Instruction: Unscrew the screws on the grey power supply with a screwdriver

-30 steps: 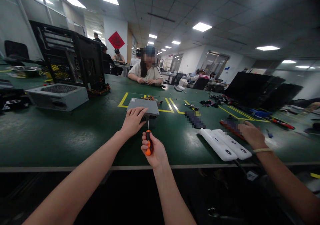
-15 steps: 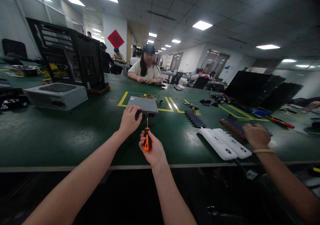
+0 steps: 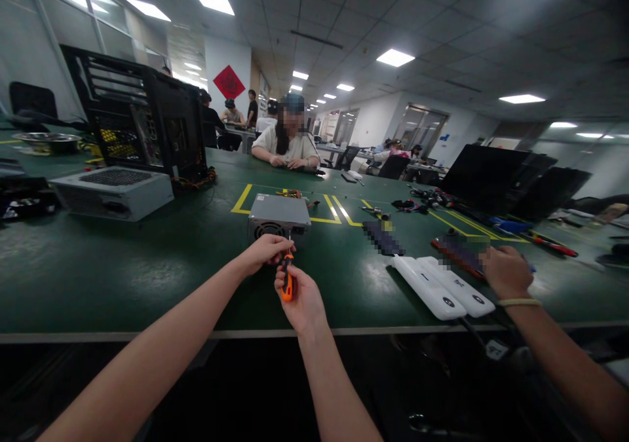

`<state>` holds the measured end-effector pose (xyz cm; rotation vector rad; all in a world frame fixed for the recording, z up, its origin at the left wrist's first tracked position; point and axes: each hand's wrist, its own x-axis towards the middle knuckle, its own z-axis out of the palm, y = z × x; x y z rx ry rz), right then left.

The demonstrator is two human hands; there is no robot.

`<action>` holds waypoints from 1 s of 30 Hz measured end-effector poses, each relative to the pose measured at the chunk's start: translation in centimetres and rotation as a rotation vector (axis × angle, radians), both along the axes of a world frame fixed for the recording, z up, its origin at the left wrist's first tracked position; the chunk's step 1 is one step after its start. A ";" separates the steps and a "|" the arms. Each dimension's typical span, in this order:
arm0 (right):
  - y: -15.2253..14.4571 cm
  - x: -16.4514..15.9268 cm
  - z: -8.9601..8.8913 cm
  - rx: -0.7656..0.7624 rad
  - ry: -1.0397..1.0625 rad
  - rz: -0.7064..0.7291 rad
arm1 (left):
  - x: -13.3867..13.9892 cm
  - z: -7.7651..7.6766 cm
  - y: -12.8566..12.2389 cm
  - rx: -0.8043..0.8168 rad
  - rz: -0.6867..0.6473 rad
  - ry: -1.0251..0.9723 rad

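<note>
My right hand (image 3: pixel 302 301) grips a small screwdriver (image 3: pixel 287 283) with an orange and black handle, its shaft pointing up and away. My left hand (image 3: pixel 263 251) is just left of it, fingers curled, their tips closed at the thin shaft. A grey metal power supply box (image 3: pixel 278 209) with a round fan grille on its near face lies on the green table (image 3: pixel 122 265) a short way beyond both hands. Neither hand touches the box.
A co-worker's hand (image 3: pixel 506 272) rests at the right beside two white devices (image 3: pixel 442 288). An open black computer case (image 3: pixel 142 124) and a second grey power supply (image 3: pixel 113 190) stand at the left. A person (image 3: pixel 289 142) sits across. Tools and black panels (image 3: pixel 496 177) lie far right.
My left hand has left the top of the power supply box and drawn back to the screwdriver's shaft. My right hand has lifted the screwdriver's tip away from the box.
</note>
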<state>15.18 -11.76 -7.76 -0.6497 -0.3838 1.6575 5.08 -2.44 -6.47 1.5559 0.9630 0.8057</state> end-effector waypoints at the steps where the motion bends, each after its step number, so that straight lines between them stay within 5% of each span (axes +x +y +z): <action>1: -0.1 0.0 -0.3 0.052 -0.085 -0.021 | 0.0 0.0 0.1 -0.038 -0.001 -0.029; 5: -1.6 1.1 -0.7 0.364 -0.624 -0.135 | 0.2 0.0 0.2 -0.132 0.009 -0.125; 9: -3.0 3.3 0.6 0.889 -1.332 -0.200 | 0.3 0.2 0.4 -0.155 0.011 -0.173; 14: -1.4 5.1 2.4 1.414 -1.788 -0.135 | 0.2 0.3 0.3 0.108 0.100 0.009; 18: 0.4 5.8 2.3 1.584 -1.858 -0.048 | -0.1 0.7 -0.5 0.642 0.374 0.317; 22: 0.8 6.0 1.9 1.643 -1.821 -0.033 | -0.5 1.2 -1.0 0.938 0.501 0.350; 30: 0.9 7.1 1.6 1.512 -1.598 -0.157 | -0.7 1.1 -0.6 1.109 0.541 0.487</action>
